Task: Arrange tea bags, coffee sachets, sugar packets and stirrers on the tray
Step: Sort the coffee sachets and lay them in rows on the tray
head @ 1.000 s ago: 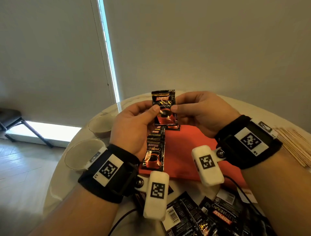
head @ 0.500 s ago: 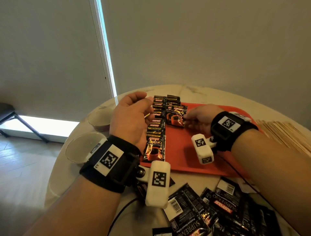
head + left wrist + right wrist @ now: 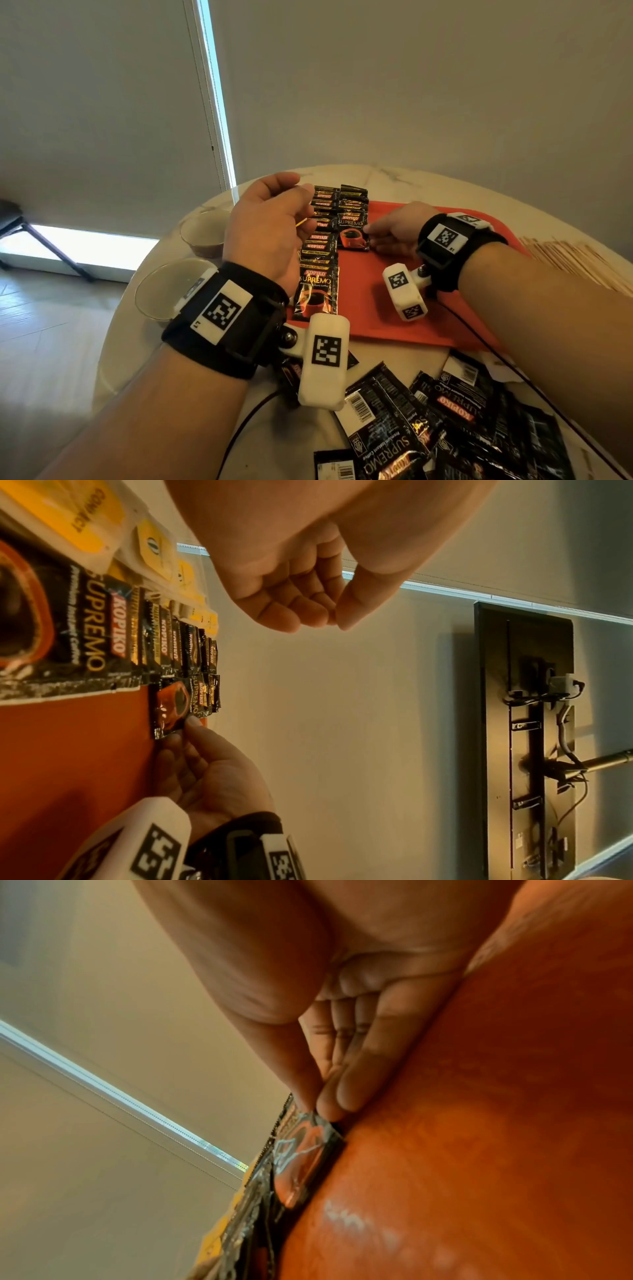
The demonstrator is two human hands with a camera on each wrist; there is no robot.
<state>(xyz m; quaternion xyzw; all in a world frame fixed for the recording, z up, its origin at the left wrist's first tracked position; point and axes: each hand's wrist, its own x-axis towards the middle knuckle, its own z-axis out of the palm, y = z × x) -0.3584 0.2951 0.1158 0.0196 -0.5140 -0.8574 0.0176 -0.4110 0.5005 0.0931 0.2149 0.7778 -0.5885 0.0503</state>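
On the red tray [image 3: 394, 329] lie two rows of black coffee sachets; the longer left row [image 3: 317, 287] runs front to back. My right hand [image 3: 371, 231] rests low on the tray and pinches the right edge of the front coffee sachet [image 3: 352, 233] of the short second row. The right wrist view shows thumb and fingertips [image 3: 318, 1104] meeting on that sachet [image 3: 301, 1153], which lies flat. My left hand [image 3: 301, 209] hovers above the left row, its fingers [image 3: 284, 615] loosely curled and holding nothing. Yellow tea bags [image 3: 154, 547] lie beyond the left row.
A heap of loose coffee sachets [image 3: 445, 428] lies on the round table in front of the tray. Wooden stirrers [image 3: 575, 257] lie to the tray's right. Two cups [image 3: 168, 291] [image 3: 205, 233] stand near the table's left edge. Cables run from both wrists.
Both hands held one sachet up together; the right hand carried it down onto the tray's second row. The left hand let go and stays raised over the left row.
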